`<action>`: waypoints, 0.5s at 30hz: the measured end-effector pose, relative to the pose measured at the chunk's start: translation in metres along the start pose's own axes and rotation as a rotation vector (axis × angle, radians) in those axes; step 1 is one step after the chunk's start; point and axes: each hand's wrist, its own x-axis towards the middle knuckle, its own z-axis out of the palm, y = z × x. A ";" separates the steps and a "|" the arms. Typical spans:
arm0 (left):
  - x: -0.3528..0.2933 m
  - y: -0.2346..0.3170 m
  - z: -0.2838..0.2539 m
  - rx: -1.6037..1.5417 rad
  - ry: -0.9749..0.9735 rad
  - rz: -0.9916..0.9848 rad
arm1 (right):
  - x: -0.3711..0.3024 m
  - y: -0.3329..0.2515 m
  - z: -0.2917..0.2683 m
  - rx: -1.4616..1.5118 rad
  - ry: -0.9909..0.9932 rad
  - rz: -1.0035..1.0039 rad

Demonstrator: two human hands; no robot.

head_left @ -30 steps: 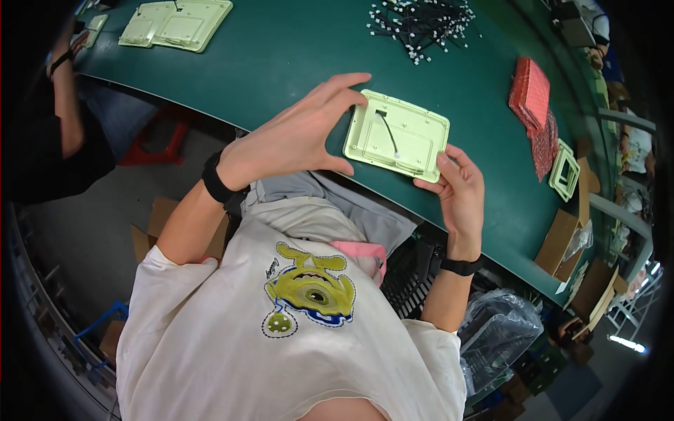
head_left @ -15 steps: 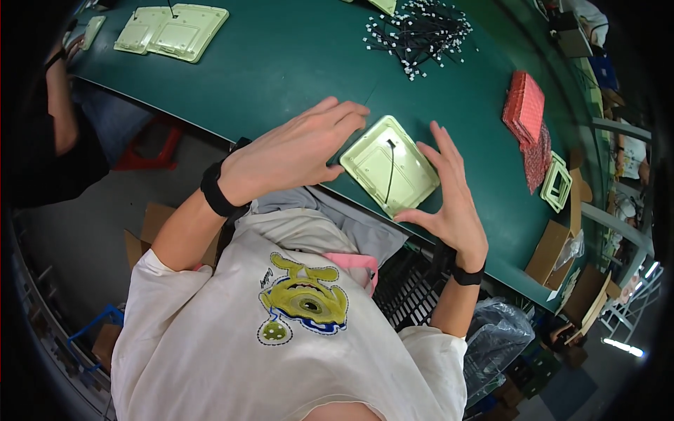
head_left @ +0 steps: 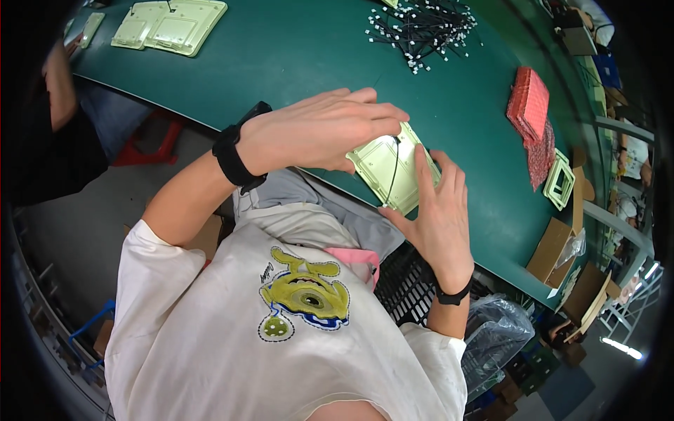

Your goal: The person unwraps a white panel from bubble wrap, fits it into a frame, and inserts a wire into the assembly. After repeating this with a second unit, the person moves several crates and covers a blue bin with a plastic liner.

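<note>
A pale-green panel (head_left: 379, 163) is held mid-frame by half-curled left hand (head_left: 319, 132) and right hand (head_left: 441, 228), its black cable (head_left: 395, 170) liable to be snagged if grip slips.

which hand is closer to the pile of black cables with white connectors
Left. The left hand is below the pile in view, at the upper-left edge of a pale green rectangular plastic panel; the right hand is lower, at the panel's lower-right edge.
</note>
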 end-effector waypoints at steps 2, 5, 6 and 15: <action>0.002 0.001 -0.002 0.012 -0.030 -0.008 | -0.007 -0.003 0.007 0.003 0.015 0.035; 0.007 0.000 -0.002 0.013 -0.057 -0.015 | -0.014 -0.006 0.015 -0.041 0.125 0.008; 0.007 -0.002 -0.002 0.010 -0.064 -0.027 | -0.013 -0.008 0.016 -0.040 0.125 0.014; 0.007 0.010 -0.025 0.142 -0.026 0.177 | 0.011 -0.027 0.000 -0.023 0.168 -0.044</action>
